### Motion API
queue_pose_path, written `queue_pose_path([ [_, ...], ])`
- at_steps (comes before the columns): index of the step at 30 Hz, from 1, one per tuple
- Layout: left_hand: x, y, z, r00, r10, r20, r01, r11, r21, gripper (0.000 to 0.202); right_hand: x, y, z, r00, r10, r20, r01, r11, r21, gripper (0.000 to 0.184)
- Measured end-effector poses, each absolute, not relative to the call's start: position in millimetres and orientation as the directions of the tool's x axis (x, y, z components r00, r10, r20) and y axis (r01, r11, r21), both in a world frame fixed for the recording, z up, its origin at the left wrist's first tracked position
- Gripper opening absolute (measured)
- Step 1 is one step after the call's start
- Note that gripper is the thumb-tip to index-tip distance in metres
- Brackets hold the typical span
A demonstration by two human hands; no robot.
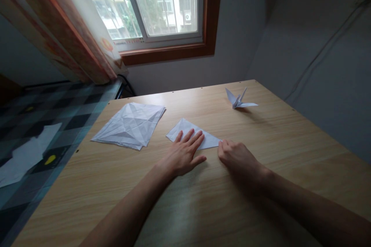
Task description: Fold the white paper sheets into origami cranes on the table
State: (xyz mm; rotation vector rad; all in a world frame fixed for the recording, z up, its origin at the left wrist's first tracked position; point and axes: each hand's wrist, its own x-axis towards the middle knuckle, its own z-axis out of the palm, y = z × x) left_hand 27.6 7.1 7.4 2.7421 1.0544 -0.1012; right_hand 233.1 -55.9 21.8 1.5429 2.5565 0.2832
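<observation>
Landmark: the folded paper [209, 141], white and roughly triangular, flat on the wood-grain table [290, 150]. It lies ahead of you, under the fingers of your left hand [185, 154] and against the fingertips of your right hand [239, 158].

Left hand: palm down, opened out with fingers spread. Your fingers cross the middle of the folded paper; your thumb points right, just off its near edge. No grasp, only contact from above.

Right hand: fingers curled in, thumb side at the right-hand tip of the folded paper. You touch that tip; whether you pinch it or merely press it, I cannot tell. The rest of the folded paper extends left from this hand.

Surroundings, relative to the folded paper:
- Left, near but apart: creased paper [131, 125], spread flat, crossing fold lines, layered edges. One sheet or several, cannot tell.
- Beyond and to the right, well apart: a paper crane [237, 102], wings out, standing on your table.
- Well to the left: a white sheet [26, 158] on a checked cloth [72, 104].
- Beyond: a window [168, 7] in a brown frame, with a patterned curtain [72, 27] on its left side.
</observation>
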Motion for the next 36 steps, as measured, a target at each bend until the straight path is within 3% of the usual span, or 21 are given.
queue_pose_path([
  [6, 26.4, 6.8, 2.3, 0.751, 0.657, -0.061, 0.657, -0.736, 0.162, 0.068, 252.8, -44.9, 13.4, -0.572, 0.814, 0.106, 0.81, 0.54, 0.228, 0.015],
  [11, 26.1, 3.0, 2.5, 0.746, 0.663, 0.063, 0.652, -0.746, 0.135, 0.061, 263.0, -41.4, 9.5, -0.63, 0.675, 0.383, 0.776, 0.569, 0.272, 0.015],
  [13, 27.1, 0.9, 5.1, 0.732, 0.666, 0.146, 0.658, -0.746, 0.101, 0.048, 264.4, -41.7, 10.8, -0.611, 0.589, 0.529, 0.777, 0.572, 0.261, 0.015],
  [16, 30.4, -2.8, 9.7, 0.655, 0.714, 0.248, 0.724, -0.687, 0.068, 0.023, 264.6, -43.2, 10.4, -0.483, 0.476, 0.735, 0.794, 0.592, 0.138, 0.023],
  [17, 32.0, -4.2, 11.1, 0.611, 0.74, 0.282, 0.747, -0.657, 0.105, 0.022, 264.3, -43.4, 8.9, -0.416, 0.46, 0.784, 0.799, 0.597, 0.073, 0.031],
  [19, 35.6, -7.0, 14.0, 0.511, 0.79, 0.339, 0.738, -0.605, 0.298, 0.028, 263.3, -42.6, 3.6, -0.271, 0.479, 0.835, 0.794, 0.602, -0.087, 0.048],
  [22, 40.9, -10.2, 19.2, 0.393, 0.865, 0.313, 0.492, -0.485, 0.723, 0.036, 261.3, -38.5, -7.2, -0.108, 0.617, 0.78, 0.685, 0.614, -0.391, 0.071],
  [25, 44.6, -11.9, 24.7, 0.369, 0.917, 0.153, 0.162, -0.226, 0.961, 0.04, 258.8, -34.3, -16.7, -0.047, 0.784, 0.619, 0.438, 0.573, -0.692, 0.083],
  [28, 47.1, -12.4, 27.3, 0.362, 0.932, 0.032, 0.01, -0.038, 0.999, 0.048, 254.7, -33.1, -22.2, -0.054, 0.902, 0.427, 0.18, 0.43, -0.885, 0.076],
  [31, 48.8, -11.4, 24.9, 0.324, 0.946, 0.015, -0.028, -0.006, 1.0, 0.053, 249.5, -34.8, -23.8, -0.04, 0.958, 0.283, 0.022, 0.284, -0.959, 0.06],
  [34, 47.8, -8.0, 19.0, 0.287, 0.958, 0.016, 0.005, -0.018, 1.0, 0.06, 245.1, -37.4, -22.0, 0.011, 0.962, 0.274, -0.024, 0.274, -0.961, 0.051],
  [36, 45.2, -5.1, 15.0, 0.281, 0.959, 0.047, 0.148, -0.091, 0.985, 0.062, 244.1, -38.2, -19.8, 0.039, 0.953, 0.301, 0.023, 0.3, -0.954, 0.046],
])
